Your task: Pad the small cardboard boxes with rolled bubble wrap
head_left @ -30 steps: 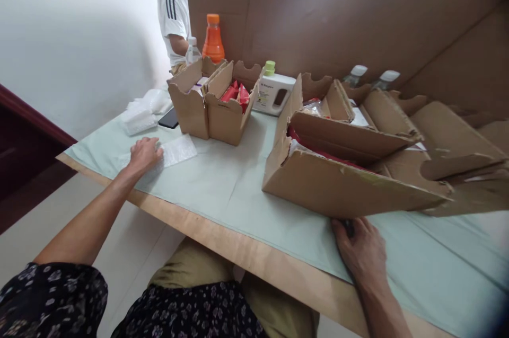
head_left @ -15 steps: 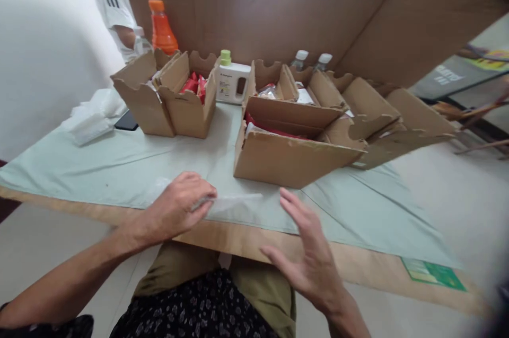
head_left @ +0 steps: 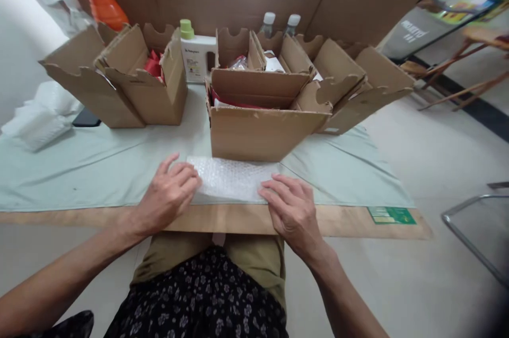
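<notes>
A clear bubble wrap piece [head_left: 233, 179] lies flat on the pale green cloth [head_left: 159, 142], near the front edge of the table. At its left end my left hand [head_left: 170, 189] is closed on it, with one finger raised off it. My right hand [head_left: 292, 208] grips the right end between curled fingers and a thumb that is mostly hidden. Just beyond the wrap stands an open cardboard box [head_left: 262, 136] with something red inside.
More open cardboard bins [head_left: 165, 97] stand at the left and right back. Between them is a white jug with a green cap [head_left: 196, 60]. An orange bottle [head_left: 101, 1], a phone [head_left: 86, 118] and a bubble wrap pile [head_left: 42, 115] are at left. A green card [head_left: 392, 215] lies at the front right.
The bubble wrap, seen edge-on in my left hand before, now lies flat and broad. My right hand, open and apart from it earlier, has closed on its right end. The view has shifted.
</notes>
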`<state>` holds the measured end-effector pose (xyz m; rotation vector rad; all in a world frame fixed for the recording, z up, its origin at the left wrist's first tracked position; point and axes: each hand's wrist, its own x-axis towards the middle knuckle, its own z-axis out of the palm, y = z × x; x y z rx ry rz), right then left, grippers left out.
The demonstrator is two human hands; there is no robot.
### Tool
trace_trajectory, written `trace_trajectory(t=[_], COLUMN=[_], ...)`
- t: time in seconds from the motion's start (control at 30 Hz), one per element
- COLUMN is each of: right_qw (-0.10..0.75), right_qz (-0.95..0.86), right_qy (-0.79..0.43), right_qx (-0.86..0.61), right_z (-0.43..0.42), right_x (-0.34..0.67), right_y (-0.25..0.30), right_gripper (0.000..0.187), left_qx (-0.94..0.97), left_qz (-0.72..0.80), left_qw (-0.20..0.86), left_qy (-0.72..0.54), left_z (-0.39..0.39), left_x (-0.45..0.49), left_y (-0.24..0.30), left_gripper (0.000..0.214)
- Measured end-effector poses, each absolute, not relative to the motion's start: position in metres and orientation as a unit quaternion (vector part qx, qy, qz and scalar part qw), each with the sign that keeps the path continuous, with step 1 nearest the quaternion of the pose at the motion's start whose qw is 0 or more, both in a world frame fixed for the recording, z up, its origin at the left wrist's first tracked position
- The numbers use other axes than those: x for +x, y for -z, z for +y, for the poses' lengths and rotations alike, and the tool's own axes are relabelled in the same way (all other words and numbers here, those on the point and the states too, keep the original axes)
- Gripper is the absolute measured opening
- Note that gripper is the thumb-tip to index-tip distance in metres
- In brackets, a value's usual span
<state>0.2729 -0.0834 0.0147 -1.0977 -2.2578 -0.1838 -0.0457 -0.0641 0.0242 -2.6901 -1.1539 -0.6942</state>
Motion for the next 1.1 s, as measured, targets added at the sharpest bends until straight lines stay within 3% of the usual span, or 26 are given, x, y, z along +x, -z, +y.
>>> trace_trajectory(t=[0.1, 0.17, 0.3, 0.5, 0.67, 0.87, 1.0, 1.1], right_qw=[0.241, 0.258, 0.297, 0.199, 0.170, 0.203, 0.251, 0.226], right_qz=[-0.869, -0.850, -0.823, -0.890, -0.854, -0.767, -0.762, -0.789], right_qy=[-0.005, -0.020, -0.002, -0.044, -0.029, 0.064, 0.074, 0.041], right_qx=[-0.432, -0.458, -0.485, -0.409, -0.491, -0.606, -0.592, -0.570], right_z=[-0.094, -0.097, -0.087, -0.067, -0.078, -0.100, -0.084, -0.056], right_x=[0.293, 0.304, 0.286, 0.208, 0.239, 0.310, 0.296, 0.271], right_y=[0.002, 0.005, -0.001, 0.021, 0.045, 0.047, 0.035, 0.027], right_gripper=[0.025, 0.028, 0.026, 0.035, 0.040, 0.035, 0.029, 0.033], left_qx=[-0.909, -0.893, -0.876, -0.910, -0.913, -0.911, -0.909, -0.890], left_qz=[-0.374, -0.398, -0.423, -0.403, -0.403, -0.406, -0.402, -0.424], left_qw=[-0.016, -0.037, 0.002, 0.030, 0.005, -0.012, -0.019, -0.014], left_qy=[0.184, 0.206, 0.230, 0.094, 0.057, 0.073, 0.107, 0.167], left_z=[-0.078, -0.084, -0.083, -0.082, -0.085, -0.085, -0.087, -0.092], left_x=[-0.054, -0.057, -0.038, -0.010, -0.025, -0.025, -0.024, -0.026], left_y=[-0.007, -0.004, -0.003, 0.029, 0.039, 0.038, 0.036, 0.033], left_gripper=[0.016, 0.024, 0.030, 0.049, 0.059, 0.062, 0.060, 0.048])
